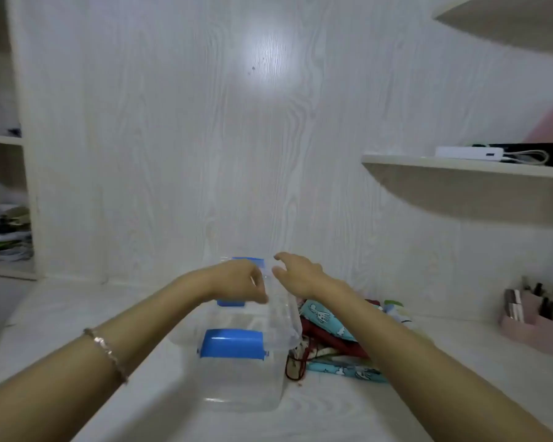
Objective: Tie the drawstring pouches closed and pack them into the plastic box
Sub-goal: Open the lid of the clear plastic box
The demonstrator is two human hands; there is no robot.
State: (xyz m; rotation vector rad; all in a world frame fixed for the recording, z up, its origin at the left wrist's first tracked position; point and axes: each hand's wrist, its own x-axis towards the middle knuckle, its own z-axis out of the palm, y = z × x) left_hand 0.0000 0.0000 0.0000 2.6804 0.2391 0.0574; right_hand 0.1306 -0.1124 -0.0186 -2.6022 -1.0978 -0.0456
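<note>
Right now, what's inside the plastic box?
Nothing shows through the clear walls of the plastic box; the pouches lie piled beside it. The left hand and right hand hide its far end.

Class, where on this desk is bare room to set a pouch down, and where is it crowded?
Bare table: left of the plastic box, in front of it, and between the pouches and the pink organiser. Crowded: the box's right side, against the pouches, and its far end, under the left hand and right hand.
</note>
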